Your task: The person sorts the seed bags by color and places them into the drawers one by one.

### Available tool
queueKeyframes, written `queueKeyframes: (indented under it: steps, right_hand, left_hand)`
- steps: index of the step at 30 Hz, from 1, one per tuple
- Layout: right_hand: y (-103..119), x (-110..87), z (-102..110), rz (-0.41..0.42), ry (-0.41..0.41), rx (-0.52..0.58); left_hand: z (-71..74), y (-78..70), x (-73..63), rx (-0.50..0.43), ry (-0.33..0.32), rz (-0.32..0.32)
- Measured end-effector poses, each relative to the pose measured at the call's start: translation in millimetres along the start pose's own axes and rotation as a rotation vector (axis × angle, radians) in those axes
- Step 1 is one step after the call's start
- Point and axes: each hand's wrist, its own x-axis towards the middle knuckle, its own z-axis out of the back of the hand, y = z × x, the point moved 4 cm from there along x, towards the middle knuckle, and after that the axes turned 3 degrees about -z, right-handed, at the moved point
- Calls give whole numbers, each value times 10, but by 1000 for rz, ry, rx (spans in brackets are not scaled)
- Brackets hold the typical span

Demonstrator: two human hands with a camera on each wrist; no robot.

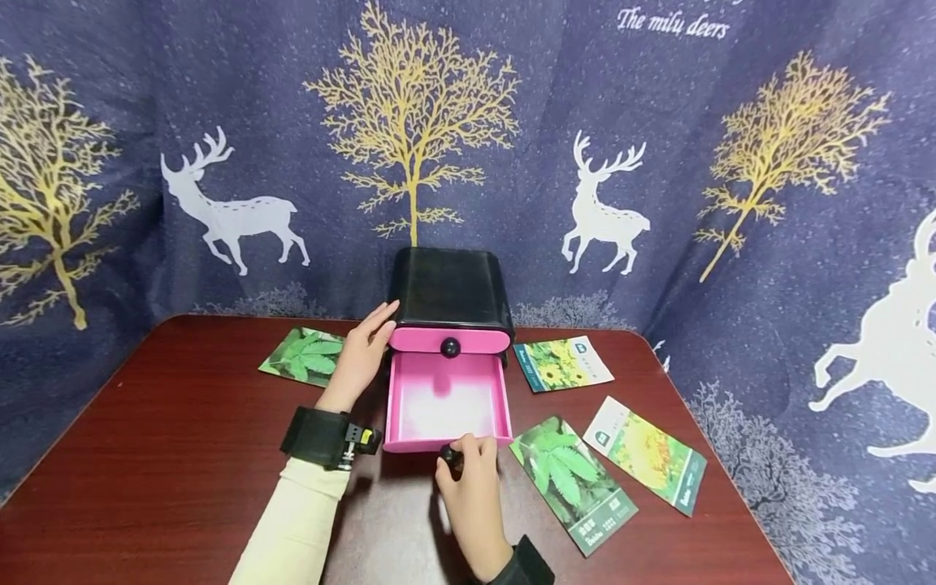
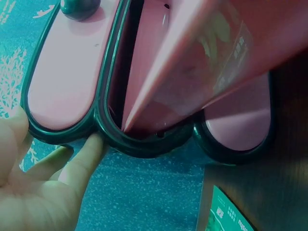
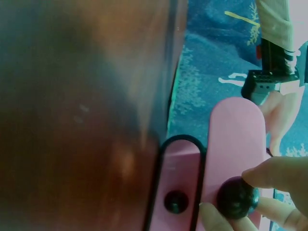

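A black cabinet with pink drawer fronts stands at the back of the table. Its middle drawer is pulled out and the inside looks bare. My right hand pinches the round black knob of that drawer between thumb and fingers. Against the cabinet's left side rests my left hand, its fingers fairly straight along the upper edge. In the left wrist view, a fingertip touches the black rim between the top and middle drawers. The top drawer and the bottom drawer sit closed.
Left of the cabinet lies a green leaf seed packet, partly behind my left forearm. On the right are a yellow-flower packet, an orange-flower packet and another leaf packet. A patterned blue cloth hangs behind the table.
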Motion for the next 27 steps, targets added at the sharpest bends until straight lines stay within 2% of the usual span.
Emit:
queueKeyframes:
  steps: [4, 12, 16, 19, 21, 24, 27]
  right_hand:
    - [2, -10, -15, 20, -17, -1]
    - [-9, -39, -29, 27, -25, -34]
    - [-5, -41, -27, 35, -17, -38]
    - [-5, -40, -25, 41, -19, -37]
    - [-3, -39, -18, 47, -25, -38]
    - [2, -37, -11, 54, -28, -42]
    - [7, -36, -9, 54, -25, -47]
  left_hand:
    - [-3, 168, 72, 22, -10, -22]
    - [-18, 179, 67, 83, -6, -26]
    - [13, 192, 61, 116, 41, -42]
    - [71, 255, 77, 78, 78, -23]
    - [129, 325, 84, 82, 78, 21]
    - [224, 482, 74, 184, 40, 95]
    - [281, 685, 48, 400, 30, 159]
